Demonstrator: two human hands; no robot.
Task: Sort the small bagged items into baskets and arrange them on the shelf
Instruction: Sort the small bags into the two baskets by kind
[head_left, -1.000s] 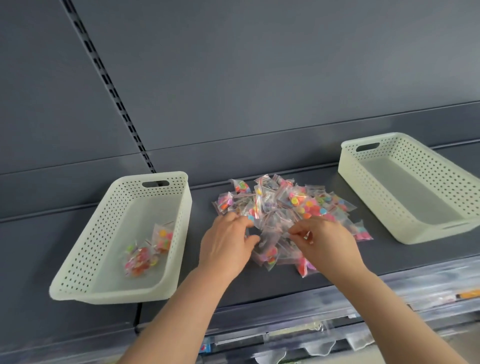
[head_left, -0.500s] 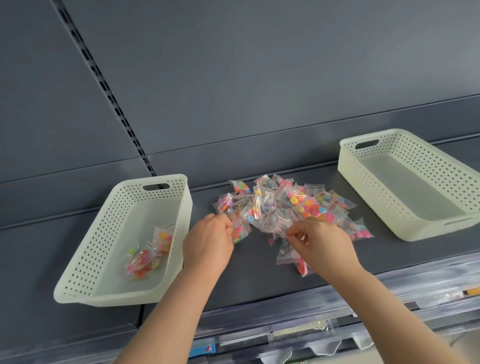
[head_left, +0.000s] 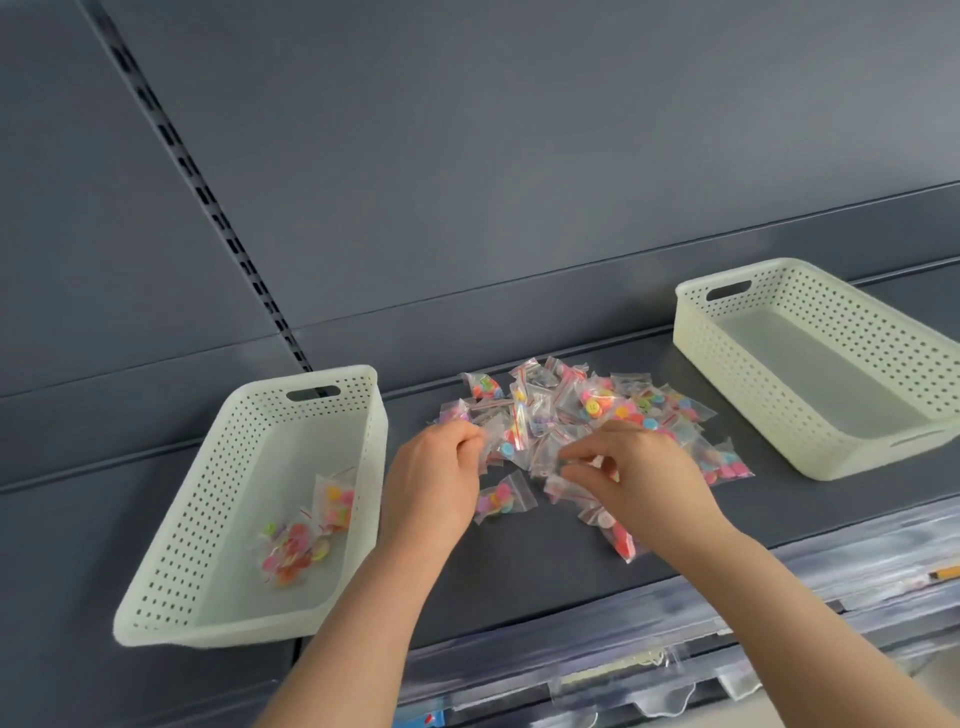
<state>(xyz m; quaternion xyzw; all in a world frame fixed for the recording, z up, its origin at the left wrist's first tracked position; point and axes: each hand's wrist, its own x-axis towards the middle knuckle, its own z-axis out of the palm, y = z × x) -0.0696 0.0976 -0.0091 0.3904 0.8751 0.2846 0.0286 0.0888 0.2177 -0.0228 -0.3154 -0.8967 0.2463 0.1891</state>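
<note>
A pile of small clear bags (head_left: 587, 410) holding coloured buttons lies on the dark grey shelf (head_left: 519, 582) between two pale perforated baskets. My left hand (head_left: 431, 478) pinches the edge of a bag at the pile's left side. At the pile's front, my right hand (head_left: 631, 478) pinches another small bag. One loose bag (head_left: 503, 500) lies flat between my hands, and a red-filled one (head_left: 618, 535) sits under my right wrist. The left basket (head_left: 208, 499) holds a few bags (head_left: 306, 535). Nothing is inside the right basket (head_left: 737, 358).
The grey back panel with a slotted upright (head_left: 218, 218) rises behind the shelf. Below the shelf's front edge, a clear rail (head_left: 675, 660) fronts a lower level with more packaged goods.
Both hands have stayed at the pile's front. A loose bag of coloured buttons now lies exposed between them, and the left hand has shifted slightly left to the pile's edge.
</note>
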